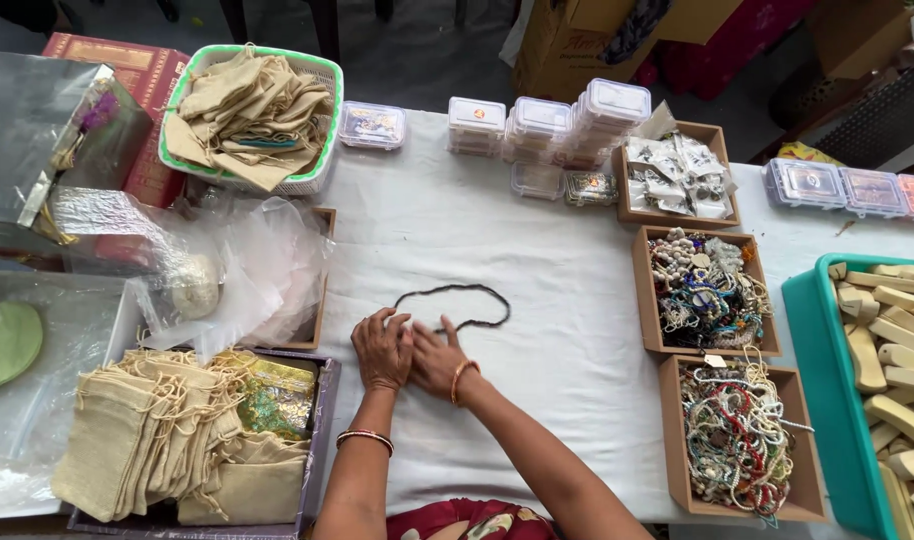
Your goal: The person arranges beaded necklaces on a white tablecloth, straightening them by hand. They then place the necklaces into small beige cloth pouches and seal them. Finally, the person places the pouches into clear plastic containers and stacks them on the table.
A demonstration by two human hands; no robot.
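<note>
A dark bead string [455, 291] lies in a loop on the white cloth [537, 260] in the middle of the table. My left hand [382, 348] and my right hand [435, 357] rest side by side on the cloth at the near end of the loop, fingers curled down onto the string's ends. Both wrists wear bangles. Whether the fingers pinch the string or only press on it is hidden.
Boxes of mixed bead necklaces [707, 292] [737, 435] stand at the right, beside a teal tub of wooden pieces [892, 370]. Cloth pouches fill a tray [167, 440] at the near left and a basket [252, 115] at the far left. Small clear plastic boxes [542, 125] line the back.
</note>
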